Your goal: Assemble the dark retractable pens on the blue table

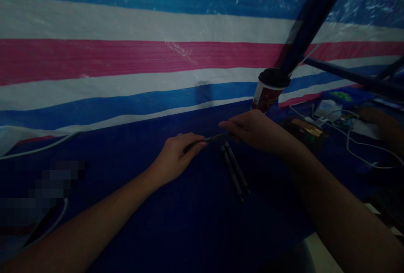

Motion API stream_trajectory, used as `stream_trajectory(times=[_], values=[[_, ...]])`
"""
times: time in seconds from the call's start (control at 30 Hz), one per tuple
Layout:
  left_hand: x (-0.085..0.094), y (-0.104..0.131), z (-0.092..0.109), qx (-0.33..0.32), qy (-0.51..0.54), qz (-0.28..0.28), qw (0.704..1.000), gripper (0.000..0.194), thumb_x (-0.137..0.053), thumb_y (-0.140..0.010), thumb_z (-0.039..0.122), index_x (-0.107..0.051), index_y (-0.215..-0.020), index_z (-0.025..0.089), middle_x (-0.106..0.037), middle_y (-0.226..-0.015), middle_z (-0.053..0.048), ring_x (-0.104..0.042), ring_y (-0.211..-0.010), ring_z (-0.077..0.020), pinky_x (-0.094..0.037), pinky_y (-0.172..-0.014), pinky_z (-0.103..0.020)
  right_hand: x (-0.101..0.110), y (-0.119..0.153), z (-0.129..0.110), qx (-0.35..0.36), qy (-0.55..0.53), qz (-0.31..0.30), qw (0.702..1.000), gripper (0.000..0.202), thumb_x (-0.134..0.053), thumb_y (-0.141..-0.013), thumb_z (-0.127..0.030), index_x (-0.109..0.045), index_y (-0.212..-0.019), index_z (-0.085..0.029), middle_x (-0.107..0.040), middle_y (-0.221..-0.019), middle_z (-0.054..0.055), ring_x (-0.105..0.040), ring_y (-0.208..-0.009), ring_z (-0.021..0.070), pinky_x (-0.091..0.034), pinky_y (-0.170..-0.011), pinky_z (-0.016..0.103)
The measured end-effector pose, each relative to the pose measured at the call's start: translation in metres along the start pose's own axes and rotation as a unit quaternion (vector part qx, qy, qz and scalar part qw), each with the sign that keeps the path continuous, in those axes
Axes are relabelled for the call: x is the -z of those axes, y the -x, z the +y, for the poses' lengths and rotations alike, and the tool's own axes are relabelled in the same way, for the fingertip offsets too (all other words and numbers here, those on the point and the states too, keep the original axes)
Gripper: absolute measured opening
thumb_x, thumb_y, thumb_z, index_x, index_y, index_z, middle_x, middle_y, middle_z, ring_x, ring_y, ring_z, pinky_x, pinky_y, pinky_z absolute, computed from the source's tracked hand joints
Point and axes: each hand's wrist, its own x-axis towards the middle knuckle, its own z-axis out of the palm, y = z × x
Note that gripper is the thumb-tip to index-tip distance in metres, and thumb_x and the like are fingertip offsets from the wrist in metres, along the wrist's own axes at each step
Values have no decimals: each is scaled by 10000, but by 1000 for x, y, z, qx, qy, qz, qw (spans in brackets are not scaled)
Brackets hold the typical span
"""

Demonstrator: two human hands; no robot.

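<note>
My left hand is closed, thumb and fingers pinching one end of a slim dark pen. At the pen's other end, my right hand is closed on it too, its fingertips partly hidden in shadow. The pen runs nearly level between both hands, just over the dark blue table. Whether it is one piece or parted in the middle, I cannot tell in the dim light. Two more pens lie side by side on the table just below, slanting toward me.
A lidded paper cup stands behind my right hand. White cables and small items lie at the right, near another person's hand. A blurred flat object is at the left. Striped sheeting hangs behind the table.
</note>
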Motion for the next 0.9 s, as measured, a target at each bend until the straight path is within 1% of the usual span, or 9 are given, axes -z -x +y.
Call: stream_trajectory(times=[0.03,0.1,0.17,0.23,0.3,0.47,0.57,0.67,0.9], values=[[0,0,0,-2,3,-6,1000,265,-560,-1028,340,-784,-1015,199,-728,-735,12,-646,-630,-134,-466,-642,-262,1,0,1,-14,12,6,1000,481,-492,-1041,-482,-662,-719,-167,-616,-626,18,-548,-601,147,-333,-625,298],[0,-1,1,8,20,-15,1000,277,-547,-1031,340,-779,-1011,192,-698,-681,25,-609,-574,-121,-439,-587,-245,2,-1,5,-20,0,8,1000,388,-578,-993,-518,-698,-897,-162,-664,-697,20,-577,-631,158,-351,-625,291],[1,-1,1,28,40,-20,999,285,-538,-1027,342,-774,-1011,184,-679,-651,32,-570,-529,-111,-410,-534,-229,3,-1,9,1,-28,-23,999,325,-653,-949,-486,-687,-1016,-171,-691,-760,16,-597,-664,160,-377,-633,279],[1,-2,0,46,50,-18,998,293,-534,-1023,347,-773,-985,181,-677,-648,31,-540,-503,-104,-386,-501,-220,2,-2,12,29,-50,-52,997,275,-605,-982,-444,-675,-936,-182,-673,-742,7,-587,-662,150,-387,-637,273],[2,-2,0,56,53,-21,997,312,-521,-1026,354,-772,-953,183,-683,-657,27,-539,-502,-103,-380,-492,-216,1,-3,12,50,-67,-63,994,318,-535,-1021,-424,-643,-836,-189,-641,-708,-5,-564,-647,139,-381,-631,267],[2,0,-3,33,17,-2,999,335,-503,-1043,383,-776,-983,196,-723,-695,5,-632,-587,-136,-442,-554,-234,-4,-2,3,78,-82,-30,993,392,-529,-1011,-440,-539,-704,-197,-448,-614,-51,-430,-582,108,-315,-585,261],[0,2,-3,-21,-50,44,998,338,-505,-1061,393,-776,-1050,192,-779,-790,-28,-689,-685,-166,-493,-662,-276,-7,-2,-3,63,-117,1,991,464,-529,-1001,-482,-465,-636,-205,-341,-606,-59,-349,-561,97,-272,-562,271],[-1,3,-3,-70,-121,74,987,348,-508,-1074,398,-780,-1041,183,-797,-842,-51,-695,-707,-180,-493,-710,-309,-10,-2,-3,23,-153,6,988,507,-510,-1001,-517,-435,-602,-212,-279,-576,-65,-275,-522,92,-215,-525,285],[-1,4,2,-99,-225,94,965,305,-539,-1073,344,-781,-1032,162,-784,-797,-59,-666,-695,-202,-421,-682,-350,-16,-2,-6,-34,-166,40,985,574,-518,-1001,-547,-394,-552,-212,-314,-495,-62,-291,-464,80,-200,-487,279]])
